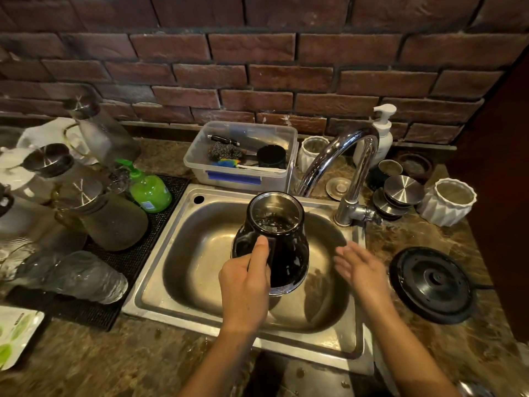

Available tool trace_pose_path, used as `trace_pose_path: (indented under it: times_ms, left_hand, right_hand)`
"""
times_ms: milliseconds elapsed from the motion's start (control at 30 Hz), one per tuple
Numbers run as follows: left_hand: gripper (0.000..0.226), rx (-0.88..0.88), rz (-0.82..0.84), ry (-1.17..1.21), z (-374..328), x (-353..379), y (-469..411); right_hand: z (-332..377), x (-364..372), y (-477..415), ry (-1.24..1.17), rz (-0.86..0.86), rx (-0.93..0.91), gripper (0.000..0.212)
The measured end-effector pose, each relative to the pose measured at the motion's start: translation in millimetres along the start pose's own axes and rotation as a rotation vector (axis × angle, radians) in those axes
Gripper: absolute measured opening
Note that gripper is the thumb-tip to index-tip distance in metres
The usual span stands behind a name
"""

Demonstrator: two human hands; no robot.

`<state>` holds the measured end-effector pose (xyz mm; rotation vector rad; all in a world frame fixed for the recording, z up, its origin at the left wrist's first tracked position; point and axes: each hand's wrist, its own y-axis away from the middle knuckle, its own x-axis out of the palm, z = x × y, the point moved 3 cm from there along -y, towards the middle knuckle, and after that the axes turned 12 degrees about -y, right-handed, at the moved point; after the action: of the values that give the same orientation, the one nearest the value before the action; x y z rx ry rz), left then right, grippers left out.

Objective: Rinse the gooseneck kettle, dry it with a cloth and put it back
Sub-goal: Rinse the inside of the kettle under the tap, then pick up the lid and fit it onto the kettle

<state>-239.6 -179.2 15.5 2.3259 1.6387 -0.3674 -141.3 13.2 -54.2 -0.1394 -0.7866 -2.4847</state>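
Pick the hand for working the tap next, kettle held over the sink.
Right, likely. The right hand is open and holds nothing, on the same side as the faucet lever. The left hand grips the kettle by its handle above the sink, so it is occupied.

- The left hand point(246, 285) and right hand point(359, 267) are bare.
- The left forearm point(220, 359) and right forearm point(400, 348) are bare, wrist to lower frame edge.
- The right hand's fingers point(345, 260) show blurred.
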Motion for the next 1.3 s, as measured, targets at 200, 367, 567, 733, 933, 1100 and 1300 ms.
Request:
trace_pose_path:
  times_ms: [200, 367, 567, 733, 933, 1100, 1300]
  left_hand:
    - [0.068, 0.042, -0.043, -0.047, -11, -7, 4]
    - [0.071, 0.055, -0.07, -0.033, -18, -10, 11]
    - [0.065, 0.076, -0.084, -0.013, -19, -11, 20]
    - [0.062, 0.13, -0.088, -0.041, -20, -13, 29]
    - [0.063, 0.1, -0.086, -0.015, -21, -17, 40]
    - [0.063, 0.104, -0.09, -0.015, -24, -20, 48]
    - [0.064, 0.118, -0.09, -0.012, -32, -25, 59]
  right_hand:
    - [-24, 23, 21, -0.279, 0.042, 0.228, 0.04]
    - [-27, 38, 39, -0.412, 0.06, 0.346, 0.05]
    - [-28, 46, 53, -0.476, 0.042, 0.334, 0.052]
    - [-26, 52, 62, -0.488, 0.038, 0.335, 0.057]
    - [-24, 52, 70, -0.454, 0.066, 0.331, 0.06]
    - [-22, 50, 75, -0.447, 0.083, 0.331, 0.059]
    - [-20, 48, 85, -0.445, 0.106, 0.33, 0.06]
